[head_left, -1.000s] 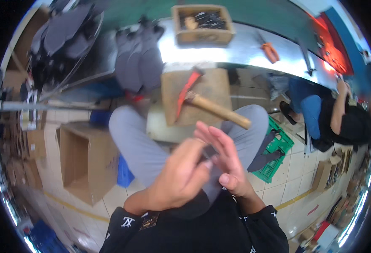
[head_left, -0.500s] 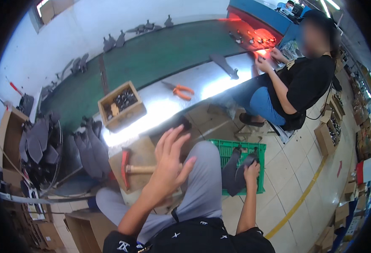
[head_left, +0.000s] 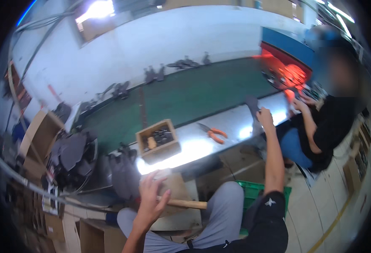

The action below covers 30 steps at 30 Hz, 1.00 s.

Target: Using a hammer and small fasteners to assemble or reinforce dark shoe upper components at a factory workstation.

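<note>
My right arm reaches far across to the metal strip of the workbench. There my right hand (head_left: 266,118) is closed at the near end of a flat dark grey blade-shaped piece (head_left: 251,103). My left hand (head_left: 152,193) is raised with fingers spread, holding nothing, above a work block (head_left: 178,184) in front of my knees. A hammer's wooden handle (head_left: 189,204) sticks out to the right from behind that hand, which hides the hammer's head. Orange-handled pliers (head_left: 214,134) and a wooden box (head_left: 158,155) of small dark parts lie on the metal strip.
Similar grey pieces (head_left: 124,175) hang at the bench's near left edge, more fill a round holder (head_left: 71,154). A green crate (head_left: 248,192) stands by my right knee. A co-worker (head_left: 320,126) sits at right, near a red-lit machine opening (head_left: 293,76). A green belt (head_left: 194,88) runs behind.
My right hand has left the grey pieces in the green crate and stretched forward to the one on the bench. My left hand has shifted over the hammer's head. The view has tilted up.
</note>
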Tool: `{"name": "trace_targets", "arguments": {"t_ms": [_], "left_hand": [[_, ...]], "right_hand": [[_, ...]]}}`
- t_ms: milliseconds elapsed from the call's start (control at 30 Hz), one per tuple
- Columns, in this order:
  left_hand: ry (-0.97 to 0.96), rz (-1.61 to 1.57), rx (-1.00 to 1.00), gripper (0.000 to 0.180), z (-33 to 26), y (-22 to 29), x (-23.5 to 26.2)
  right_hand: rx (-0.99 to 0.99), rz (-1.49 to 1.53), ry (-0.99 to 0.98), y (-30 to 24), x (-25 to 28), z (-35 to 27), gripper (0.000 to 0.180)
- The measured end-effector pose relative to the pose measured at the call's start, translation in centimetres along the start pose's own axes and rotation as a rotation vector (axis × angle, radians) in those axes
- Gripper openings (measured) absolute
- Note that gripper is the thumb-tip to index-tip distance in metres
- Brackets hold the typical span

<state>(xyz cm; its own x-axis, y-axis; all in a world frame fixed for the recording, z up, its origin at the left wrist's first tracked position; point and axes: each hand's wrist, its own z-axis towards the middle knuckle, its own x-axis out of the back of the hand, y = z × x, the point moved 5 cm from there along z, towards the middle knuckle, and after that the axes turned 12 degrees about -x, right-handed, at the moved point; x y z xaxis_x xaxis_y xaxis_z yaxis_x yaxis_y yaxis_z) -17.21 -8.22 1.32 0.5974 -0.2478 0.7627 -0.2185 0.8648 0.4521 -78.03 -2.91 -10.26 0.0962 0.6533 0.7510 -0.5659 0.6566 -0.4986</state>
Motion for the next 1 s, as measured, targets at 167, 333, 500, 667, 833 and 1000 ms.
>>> {"name": "trace_targets", "arguments": {"t_ms": [167,333,500,667,833,1000], "left_hand": [[0.191,0.140,-0.032,0.080,1.1,-1.4,0.8],[0.320,-0.335,-0.158,0.055,-2.6,-1.7,2.7],[0.721,-0.453,-0.053,0.116,-7.3,-0.6,9.8],[0.923,-0.614,0.092,0.087,-8.3,-0.3,11.9],[0.653,-0.251,0.169,0.032,-5.5,-3.6,4.7],[0.405,0.131,0.301,0.038,-4.0,-10.4,-2.9]], "right_hand": [[-0.338,1.459,-0.732,-24.7,7.7,-18.1,0.022],[0.239,1.161,-1.739,-32.5,19.4,-36.5,0.067],[0.513,0.568,-0.474,-32.2,14.3,-39.9,0.110],[0.428,-0.002,-0.849,-26.9,9.6,-42.8,0.081],[0.157,0.276,-0.653,-18.9,10.6,-41.6,0.053],[-0.196,0.706,-0.487,-15.5,14.8,-43.6,0.028]]}}
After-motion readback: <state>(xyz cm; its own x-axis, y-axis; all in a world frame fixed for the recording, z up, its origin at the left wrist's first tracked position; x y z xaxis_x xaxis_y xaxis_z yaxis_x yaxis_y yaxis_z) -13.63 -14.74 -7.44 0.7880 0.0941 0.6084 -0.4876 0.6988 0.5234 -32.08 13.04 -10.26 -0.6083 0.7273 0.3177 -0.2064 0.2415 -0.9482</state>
